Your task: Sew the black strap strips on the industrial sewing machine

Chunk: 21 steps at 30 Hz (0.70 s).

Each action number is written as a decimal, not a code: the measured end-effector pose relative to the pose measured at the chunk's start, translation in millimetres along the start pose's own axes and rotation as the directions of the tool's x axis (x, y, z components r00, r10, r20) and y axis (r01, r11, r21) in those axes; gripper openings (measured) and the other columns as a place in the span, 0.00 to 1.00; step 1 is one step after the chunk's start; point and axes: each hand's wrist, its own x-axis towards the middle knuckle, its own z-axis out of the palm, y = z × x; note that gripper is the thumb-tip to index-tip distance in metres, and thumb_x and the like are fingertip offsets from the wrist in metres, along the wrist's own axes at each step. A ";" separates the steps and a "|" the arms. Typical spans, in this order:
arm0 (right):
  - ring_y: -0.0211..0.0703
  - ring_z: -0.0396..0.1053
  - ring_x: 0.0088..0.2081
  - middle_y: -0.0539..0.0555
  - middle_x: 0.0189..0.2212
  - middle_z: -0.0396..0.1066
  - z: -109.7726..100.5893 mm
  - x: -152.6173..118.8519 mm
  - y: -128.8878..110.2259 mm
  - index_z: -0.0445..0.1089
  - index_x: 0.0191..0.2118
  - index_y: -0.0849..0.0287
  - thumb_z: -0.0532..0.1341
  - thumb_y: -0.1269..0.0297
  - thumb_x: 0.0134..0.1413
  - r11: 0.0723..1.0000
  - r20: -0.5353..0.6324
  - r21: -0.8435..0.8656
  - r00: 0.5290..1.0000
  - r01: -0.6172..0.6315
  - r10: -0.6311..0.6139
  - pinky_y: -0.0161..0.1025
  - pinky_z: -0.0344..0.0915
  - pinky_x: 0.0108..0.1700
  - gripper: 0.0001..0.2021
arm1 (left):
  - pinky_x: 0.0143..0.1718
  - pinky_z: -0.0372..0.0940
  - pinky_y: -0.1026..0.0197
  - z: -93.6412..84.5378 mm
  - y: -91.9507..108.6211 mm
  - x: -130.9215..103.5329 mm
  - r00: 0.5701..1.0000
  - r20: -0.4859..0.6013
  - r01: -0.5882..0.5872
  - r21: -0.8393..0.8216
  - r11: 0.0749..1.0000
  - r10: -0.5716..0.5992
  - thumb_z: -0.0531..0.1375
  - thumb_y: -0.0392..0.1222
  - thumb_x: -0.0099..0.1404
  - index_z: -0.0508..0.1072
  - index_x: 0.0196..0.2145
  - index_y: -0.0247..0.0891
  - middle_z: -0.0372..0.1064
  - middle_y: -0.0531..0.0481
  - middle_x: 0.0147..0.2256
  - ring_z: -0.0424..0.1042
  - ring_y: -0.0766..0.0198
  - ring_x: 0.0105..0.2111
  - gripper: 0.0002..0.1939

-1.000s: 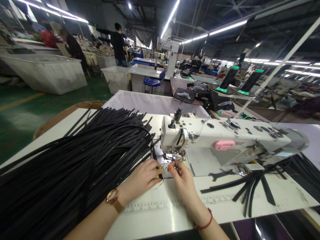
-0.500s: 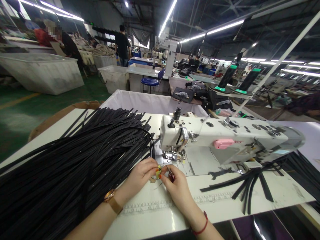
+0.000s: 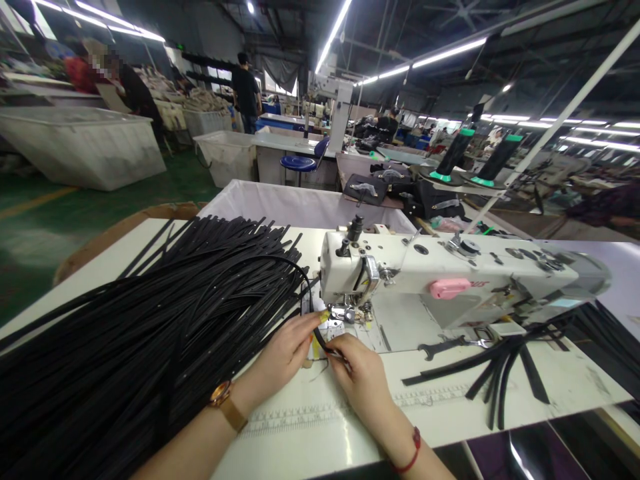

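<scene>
A white sewing machine (image 3: 400, 267) stands on the pale table. In front of its needle area, my left hand (image 3: 290, 347) has its fingers extended along a thin black strap (image 3: 311, 293), the index finger near the presser foot (image 3: 343, 315). My right hand (image 3: 355, 367) pinches the strap's near end, just right of the left hand. From there the strap curves up and left over a large pile of black straps (image 3: 150, 320). Whether the right hand also holds a small tool is hidden.
A wrench (image 3: 440, 348) and short black straps (image 3: 495, 383) lie right of my hands. A printed ruler (image 3: 295, 419) runs along the table. Behind are a white-lined bin (image 3: 300, 203), thread cones (image 3: 453, 157) and a standing person (image 3: 245, 93).
My left fingers have stretched out toward the presser foot. My right hand has shifted slightly right and down, and the strap's end now shows between the hands; the dark tool at its fingers no longer shows.
</scene>
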 end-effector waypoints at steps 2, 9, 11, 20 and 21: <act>0.40 0.72 0.37 0.52 0.37 0.74 -3.2 -1.7 1.8 0.69 0.42 0.58 0.58 0.79 0.54 0.985 0.036 -0.143 0.995 0.097 -0.093 0.34 0.66 0.37 0.13 | 0.57 0.62 0.50 0.1 1.9 2.4 0.996 0.069 -0.056 0.035 0.998 0.053 0.49 0.26 0.67 0.63 0.59 0.41 0.68 0.44 0.54 0.65 0.58 0.55 0.25; 0.43 0.69 0.28 0.53 0.33 0.75 -17.7 -0.8 3.6 0.68 0.43 0.60 0.58 0.75 0.58 0.670 0.231 -0.596 0.894 0.442 -0.385 0.40 0.60 0.24 0.08 | 0.48 0.68 0.55 -4.5 10.9 20.1 0.961 0.275 -0.102 0.238 0.966 0.034 0.55 0.29 0.67 0.74 0.43 0.37 0.70 0.45 0.45 0.70 0.59 0.44 0.11; 0.43 0.68 0.28 0.53 0.33 0.74 -21.2 0.7 5.0 0.68 0.43 0.60 0.58 0.75 0.58 0.630 0.280 -0.620 0.881 0.468 -0.380 0.40 0.58 0.23 0.08 | 0.46 0.69 0.54 -3.9 10.2 26.1 0.945 0.322 -0.157 0.321 0.934 0.048 0.56 0.31 0.67 0.74 0.40 0.37 0.70 0.46 0.42 0.70 0.58 0.42 0.08; 0.42 0.67 0.27 0.50 0.28 0.72 -17.0 6.4 24.6 0.67 0.42 0.61 0.60 0.74 0.58 0.701 0.173 -0.561 0.890 0.441 -0.421 0.41 0.55 0.24 0.07 | 0.50 0.67 0.56 -0.2 5.7 28.7 0.982 0.184 -0.090 0.277 0.957 0.039 0.55 0.27 0.64 0.70 0.38 0.37 0.71 0.45 0.46 0.70 0.59 0.46 0.09; 0.41 0.67 0.27 0.50 0.28 0.72 -16.1 6.5 25.3 0.68 0.42 0.61 0.60 0.74 0.57 0.708 0.163 -0.554 0.891 0.437 -0.423 0.41 0.55 0.23 0.07 | 0.49 0.67 0.57 -0.9 4.9 27.9 0.984 0.176 -0.086 0.244 0.966 0.044 0.55 0.27 0.65 0.70 0.39 0.37 0.72 0.46 0.45 0.71 0.59 0.45 0.09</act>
